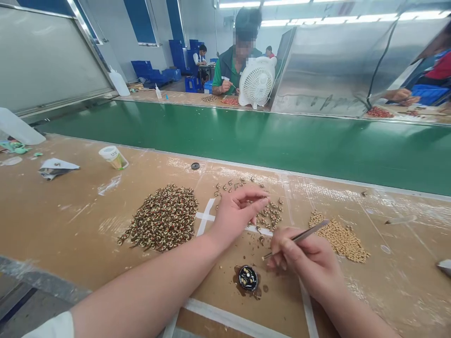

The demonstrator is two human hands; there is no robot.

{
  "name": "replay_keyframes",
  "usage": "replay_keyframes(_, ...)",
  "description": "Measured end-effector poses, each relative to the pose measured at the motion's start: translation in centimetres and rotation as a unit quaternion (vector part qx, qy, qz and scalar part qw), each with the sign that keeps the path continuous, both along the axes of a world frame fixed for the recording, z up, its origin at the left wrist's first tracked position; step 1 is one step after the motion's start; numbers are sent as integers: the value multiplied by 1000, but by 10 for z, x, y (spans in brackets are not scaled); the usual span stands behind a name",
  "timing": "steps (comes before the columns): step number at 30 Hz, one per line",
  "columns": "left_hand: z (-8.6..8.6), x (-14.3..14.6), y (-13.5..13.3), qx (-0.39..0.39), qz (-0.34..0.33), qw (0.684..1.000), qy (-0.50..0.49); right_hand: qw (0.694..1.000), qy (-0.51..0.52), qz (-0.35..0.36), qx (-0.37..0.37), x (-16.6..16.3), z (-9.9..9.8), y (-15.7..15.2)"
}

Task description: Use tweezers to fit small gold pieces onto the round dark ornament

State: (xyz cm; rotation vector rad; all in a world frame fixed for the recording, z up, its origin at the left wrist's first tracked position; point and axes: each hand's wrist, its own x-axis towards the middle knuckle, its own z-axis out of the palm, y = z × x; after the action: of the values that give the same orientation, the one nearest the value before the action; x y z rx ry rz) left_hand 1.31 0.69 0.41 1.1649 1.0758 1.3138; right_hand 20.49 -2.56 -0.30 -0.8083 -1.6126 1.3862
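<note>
Head view: loose small parts (273, 215), tan with dark spots, lie scattered on the taped brown bench (88, 220) between two heaps. The left hand (236, 211) is over them, fingertips drawn toward the thumb in a narrow pinch; cannot tell whether a piece is in it. Judgement: pieces light, hard, apt to roll or flick away; best taken singly by the sides with a gentle pinch. The right hand (306, 260) is closed around slim metal tweezers (298, 238), tips pointing down-left, just above a small black dish (248, 278) holding a few pieces. To the left: large heap of mottled parts (164, 218). To the right: heap of plain tan parts (340, 239). Beyond: green conveyor belt (282, 141); a co-worker sits behind a white fan (257, 82).
</note>
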Motion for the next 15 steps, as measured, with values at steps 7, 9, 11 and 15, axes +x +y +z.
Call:
replay_keyframes(7, -2, 4, -10, -18, -66, 992, 110, 951, 197, -209, -118, 10, 7, 23)
replay_keyframes(9, -1, 6, -13, -24, -83, 989, 121, 939, 221, -218, -148, 11, 7, 29)
replay_keyframes(11, -1, 8, -15, -32, -88, 988, 119, 936, 225, -214, -164, 11, 5, 33)
replay_keyframes(15, 2, 11, -16, -70, -95, 990, 74, 944, 207, -195, -167, 10, 0, 34)
